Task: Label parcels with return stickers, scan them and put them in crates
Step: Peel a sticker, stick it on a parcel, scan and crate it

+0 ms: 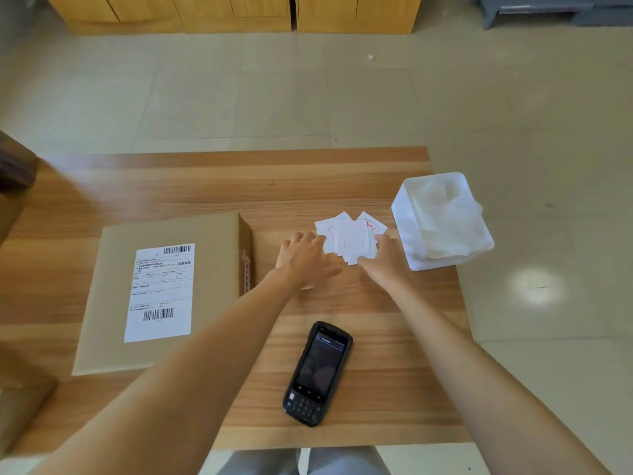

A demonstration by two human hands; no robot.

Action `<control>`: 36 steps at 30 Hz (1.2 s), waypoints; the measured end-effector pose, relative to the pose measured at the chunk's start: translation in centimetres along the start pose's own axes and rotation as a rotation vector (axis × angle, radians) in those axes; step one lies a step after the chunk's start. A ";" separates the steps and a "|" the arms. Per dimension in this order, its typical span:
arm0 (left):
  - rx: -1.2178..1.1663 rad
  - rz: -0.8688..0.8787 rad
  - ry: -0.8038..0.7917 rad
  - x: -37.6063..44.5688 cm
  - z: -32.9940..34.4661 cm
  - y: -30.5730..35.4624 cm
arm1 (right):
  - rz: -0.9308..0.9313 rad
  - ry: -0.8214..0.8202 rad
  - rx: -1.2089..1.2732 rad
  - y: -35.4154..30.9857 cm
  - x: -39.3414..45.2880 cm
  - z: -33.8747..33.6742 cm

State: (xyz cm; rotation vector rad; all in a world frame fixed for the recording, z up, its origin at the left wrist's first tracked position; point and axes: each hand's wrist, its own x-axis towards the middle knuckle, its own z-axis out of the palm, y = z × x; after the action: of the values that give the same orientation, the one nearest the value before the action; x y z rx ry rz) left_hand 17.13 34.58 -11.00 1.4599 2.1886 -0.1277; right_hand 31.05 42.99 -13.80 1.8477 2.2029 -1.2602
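Bench [394, 337] edge runs nearest, with a handheld scanner [318, 373] lying just inside it. Left lies a labelled cardboard parcel [164, 289]. Farther on, the left hand [303, 258] and right hand [385, 257] rest flat-fingered on a loose pile of return stickers [351, 236], gripping nothing. Right, at the bench's edge, a translucent tub [442, 221] holds crumpled white material.

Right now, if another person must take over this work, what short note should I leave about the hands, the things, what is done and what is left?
Left hand: fingers at the left edge of the return stickers, grip unclear.
Right hand: fingers on their right edge, grip also unclear.
Parcel lies flat on the table, left of the hands, shipping label up; no return sticker shows on it.
Scanner lies near the front edge, untouched.
Left: stick, scan, crate.
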 end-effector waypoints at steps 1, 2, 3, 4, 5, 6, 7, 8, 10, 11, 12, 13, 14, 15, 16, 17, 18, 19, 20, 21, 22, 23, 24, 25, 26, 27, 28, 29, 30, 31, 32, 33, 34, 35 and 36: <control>-0.007 -0.006 0.001 0.5 0.2 0.2 | -0.009 0.006 -0.016 0.0 0.6 0.1; -0.018 -0.011 0.002 1.0 0.3 0.3 | -0.018 0.011 -0.033 -0.1 1.3 0.2; -0.032 -0.018 -0.001 1.5 0.5 0.5 | -0.026 0.007 -0.045 -0.1 1.9 0.3; -0.045 -0.024 -0.006 2.0 0.7 0.6 | -0.032 0.001 -0.059 -0.1 2.4 0.5; -0.052 -0.029 -0.008 2.3 0.9 0.8 | -0.036 -0.008 -0.076 0.0 2.8 0.7; -0.055 -0.033 -0.009 2.7 1.1 0.8 | -0.046 -0.010 -0.095 0.1 3.2 0.9; -0.057 -0.036 -0.011 3.0 1.3 0.9 | -0.052 -0.010 -0.112 0.3 3.6 1.2; -0.059 -0.038 -0.014 3.3 1.5 0.9 | -0.062 -0.001 -0.128 0.5 4.0 1.5; -0.065 -0.041 -0.026 3.9 1.8 1.0 | -0.056 0.008 -0.164 0.7 4.6 1.8; -0.069 -0.044 -0.036 4.1 2.0 1.0 | -0.048 0.011 -0.178 0.8 4.9 2.0; -0.075 -0.048 -0.047 4.3 2.1 0.9 | -0.052 0.020 -0.189 0.8 5.2 2.1; -0.081 -0.052 -0.056 4.4 2.2 0.9 | -0.054 0.027 -0.195 0.9 5.4 2.2; -0.084 -0.054 -0.063 4.4 2.4 0.9 | -0.062 0.034 -0.206 0.9 5.5 2.4; -0.084 -0.054 -0.065 4.4 2.6 0.8 | -0.072 0.037 -0.217 0.9 5.5 2.5; -0.083 -0.052 -0.066 4.3 2.7 0.8 | -0.091 0.041 -0.235 0.8 5.4 2.7; -0.083 -0.049 -0.067 4.3 2.8 0.8 | -0.108 0.043 -0.244 0.8 5.4 2.8; -0.081 -0.044 -0.069 4.2 2.8 0.7 | -0.115 0.045 -0.236 0.7 5.4 3.0; -0.080 -0.040 -0.072 4.2 2.9 0.6 | -0.105 0.043 -0.217 0.6 5.4 3.1; -0.077 -0.038 -0.074 4.2 2.9 0.6 | -0.095 0.045 -0.200 0.4 5.4 3.2; -0.075 -0.036 -0.076 4.2 2.9 0.5 | -0.089 0.046 -0.188 0.2 5.4 3.2; -0.073 -0.035 -0.077 4.2 2.8 0.5 | -0.086 0.047 -0.191 0.1 5.4 3.2; -0.069 -0.033 -0.079 4.3 2.8 0.5 | -0.085 0.042 -0.203 0.0 5.5 3.3; -0.065 -0.029 -0.081 4.3 2.8 0.5 | -0.081 0.031 -0.224 -0.1 5.5 3.2; -0.062 -0.027 -0.086 4.3 2.8 0.5 | -0.074 0.017 -0.241 -0.2 5.4 3.1; -0.060 -0.024 -0.090 4.3 2.8 0.5 | -0.067 0.006 -0.250 -0.2 5.5 3.1; -0.058 -0.023 -0.093 4.3 2.8 0.5 | -0.062 -0.002 -0.245 -0.2 5.5 3.0; -0.054 -0.024 -0.095 4.3 2.8 0.5 | -0.057 -0.007 -0.228 -0.2 5.6 3.0; -0.052 -0.024 -0.096 4.3 2.8 0.5 | -0.057 -0.008 -0.205 -0.3 5.6 3.0; -0.052 -0.025 -0.095 4.3 2.8 0.4 | -0.062 -0.004 -0.185 -0.3 5.6 3.0; -0.055 -0.025 -0.094 4.3 2.9 0.4 | -0.074 0.003 -0.176 -0.2 5.5 3.1; -0.059 -0.025 -0.092 4.3 2.9 0.3 | -0.092 0.010 -0.179 -0.2 5.5 3.1; -0.062 -0.024 -0.091 4.3 2.9 0.3 | -0.112 0.015 -0.193 -0.2 5.4 3.2; -0.064 -0.022 -0.089 4.3 2.9 0.3 | -0.133 0.020 -0.216 -0.1 5.3 3.2; -0.067 -0.020 -0.088 4.3 3.0 0.3 | -0.152 0.025 -0.246 -0.1 5.2 3.2; -0.070 -0.020 -0.088 4.3 3.0 0.3 | -0.168 0.029 -0.280 -0.1 5.0 3.3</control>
State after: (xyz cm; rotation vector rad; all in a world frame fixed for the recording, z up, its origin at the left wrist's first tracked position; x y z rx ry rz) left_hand 17.14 37.26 -15.49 1.3686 2.1162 -0.1189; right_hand 27.90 45.28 -18.33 1.6169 2.4449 -0.8879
